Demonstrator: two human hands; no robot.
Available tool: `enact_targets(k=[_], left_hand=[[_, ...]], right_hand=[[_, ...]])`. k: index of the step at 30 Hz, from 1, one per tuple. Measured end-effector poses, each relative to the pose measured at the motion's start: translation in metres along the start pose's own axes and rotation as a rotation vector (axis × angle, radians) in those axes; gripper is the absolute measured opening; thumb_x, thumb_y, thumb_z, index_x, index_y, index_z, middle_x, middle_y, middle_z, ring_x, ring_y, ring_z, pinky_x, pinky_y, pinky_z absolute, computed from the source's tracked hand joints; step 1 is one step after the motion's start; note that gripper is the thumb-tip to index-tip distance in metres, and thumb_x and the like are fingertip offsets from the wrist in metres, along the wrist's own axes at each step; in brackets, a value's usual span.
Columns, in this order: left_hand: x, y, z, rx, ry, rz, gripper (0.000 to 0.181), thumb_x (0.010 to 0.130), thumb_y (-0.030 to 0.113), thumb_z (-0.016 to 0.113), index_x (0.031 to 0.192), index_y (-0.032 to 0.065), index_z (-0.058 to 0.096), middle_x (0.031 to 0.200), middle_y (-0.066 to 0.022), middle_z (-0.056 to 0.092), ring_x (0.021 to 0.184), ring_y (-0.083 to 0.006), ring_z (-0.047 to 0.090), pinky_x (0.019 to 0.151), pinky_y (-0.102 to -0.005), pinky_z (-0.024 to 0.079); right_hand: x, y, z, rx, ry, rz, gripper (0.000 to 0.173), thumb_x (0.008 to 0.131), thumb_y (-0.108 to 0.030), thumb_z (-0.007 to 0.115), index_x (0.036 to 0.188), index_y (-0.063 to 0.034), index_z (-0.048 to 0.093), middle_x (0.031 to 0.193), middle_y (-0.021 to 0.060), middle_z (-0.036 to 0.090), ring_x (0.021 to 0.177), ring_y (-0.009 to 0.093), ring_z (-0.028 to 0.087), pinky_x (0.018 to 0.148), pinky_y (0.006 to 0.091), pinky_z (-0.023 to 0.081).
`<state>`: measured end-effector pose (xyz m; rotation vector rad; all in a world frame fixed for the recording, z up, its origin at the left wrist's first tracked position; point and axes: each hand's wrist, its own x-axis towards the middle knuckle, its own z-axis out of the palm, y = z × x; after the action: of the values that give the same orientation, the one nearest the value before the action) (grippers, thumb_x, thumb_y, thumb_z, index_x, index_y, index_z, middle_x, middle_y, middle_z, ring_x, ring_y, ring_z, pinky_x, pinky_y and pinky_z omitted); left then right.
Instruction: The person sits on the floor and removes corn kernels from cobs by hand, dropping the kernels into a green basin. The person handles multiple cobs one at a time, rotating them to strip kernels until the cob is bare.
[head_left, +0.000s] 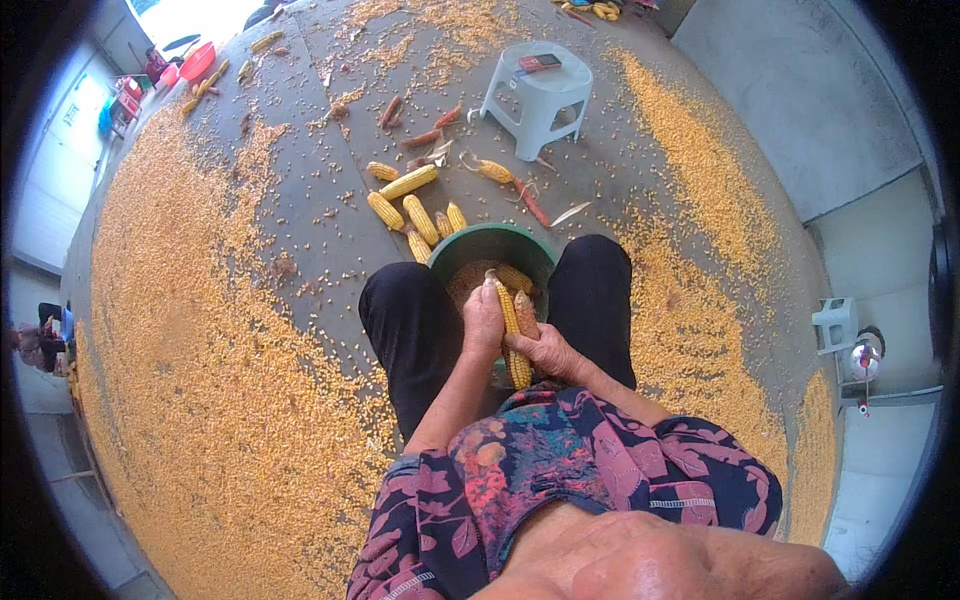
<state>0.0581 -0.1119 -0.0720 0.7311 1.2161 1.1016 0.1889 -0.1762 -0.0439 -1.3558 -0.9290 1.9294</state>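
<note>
My left hand (484, 321) grips a yellow ear of corn (516, 352) near its upper end; a few kernel rows look stripped there. In my right hand (553, 352) is a pale brownish corncob (526, 315), pressed alongside the ear. Both hands are between my knees, over a green basin (491, 236). Inside the basin lie another ear of corn (516, 279) and brownish loose bits. My hands hide the basin's near side. Just beyond its rim, several unshelled ears (409, 181) lie in a loose group on the floor.
A light blue plastic stool (547, 94) stands ahead, with a red and black phone-like object (540, 62) on top. Reddish bare cobs (531, 202) lie near it. Loose kernels (225, 390) cover the floor on both sides. Red basins (197, 61) are far left, a second stool (834, 324) right.
</note>
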Motion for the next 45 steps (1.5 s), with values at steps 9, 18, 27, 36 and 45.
enact_targets(k=[9, 18, 27, 36, 45], left_hand=[[0.002, -0.003, -0.019, -0.011, -0.094, -0.098, 0.026, 0.097, 0.021, 0.046, 0.097, -0.0001, 0.062, 0.082, -0.0027, 0.061, 0.07, -0.012, 0.056, 0.063, -0.029, 0.047], [0.004, -0.008, -0.024, 0.344, -0.093, 0.081, 0.024, 0.092, 0.012, 0.044, 0.092, -0.0027, 0.063, 0.079, -0.003, 0.061, 0.068, -0.0107, 0.054, 0.06, -0.0292, 0.046], [0.0, -0.015, -0.016, 0.031, -0.018, 0.029, 0.026, 0.095, 0.016, 0.047, 0.097, -0.0036, 0.063, 0.085, -0.0045, 0.064, 0.071, -0.0127, 0.057, 0.064, -0.029, 0.048], [-0.003, 0.006, -0.015, -0.074, -0.039, -0.196, 0.029, 0.096, 0.027, 0.054, 0.097, -0.0004, 0.064, 0.082, -0.0041, 0.063, 0.068, -0.0128, 0.058, 0.061, -0.0293, 0.048], [-0.007, 0.023, -0.023, -0.11, -0.147, -0.222, 0.025, 0.095, 0.025, 0.055, 0.087, 0.0037, 0.065, 0.074, -0.0024, 0.064, 0.06, -0.0138, 0.06, 0.056, -0.0289, 0.048]], right_hand=[[0.005, 0.015, -0.006, -0.16, 0.107, -0.02, 0.045, 0.088, -0.032, 0.072, 0.117, 0.0, 0.06, 0.1, 0.0022, 0.064, 0.087, 0.01, 0.059, 0.078, 0.0277, 0.049], [-0.011, 0.003, 0.004, -0.215, 0.109, -0.081, 0.04, 0.088, -0.032, 0.072, 0.112, -0.0005, 0.063, 0.095, 0.0009, 0.064, 0.085, 0.009, 0.057, 0.076, 0.0274, 0.049], [-0.005, 0.008, -0.001, -0.22, 0.14, -0.034, 0.044, 0.086, -0.037, 0.071, 0.111, -0.0013, 0.064, 0.099, 0.005, 0.065, 0.089, 0.013, 0.059, 0.081, 0.03, 0.049], [-0.004, 0.01, -0.001, -0.161, 0.106, -0.063, 0.043, 0.087, -0.035, 0.072, 0.111, -0.0003, 0.061, 0.094, 0.0008, 0.062, 0.082, 0.009, 0.057, 0.074, 0.0265, 0.048], [-0.01, 0.004, 0.0, -0.142, 0.109, -0.074, 0.039, 0.088, -0.033, 0.072, 0.106, -0.0009, 0.063, 0.089, 0.0006, 0.061, 0.079, 0.009, 0.057, 0.072, 0.0271, 0.048]])
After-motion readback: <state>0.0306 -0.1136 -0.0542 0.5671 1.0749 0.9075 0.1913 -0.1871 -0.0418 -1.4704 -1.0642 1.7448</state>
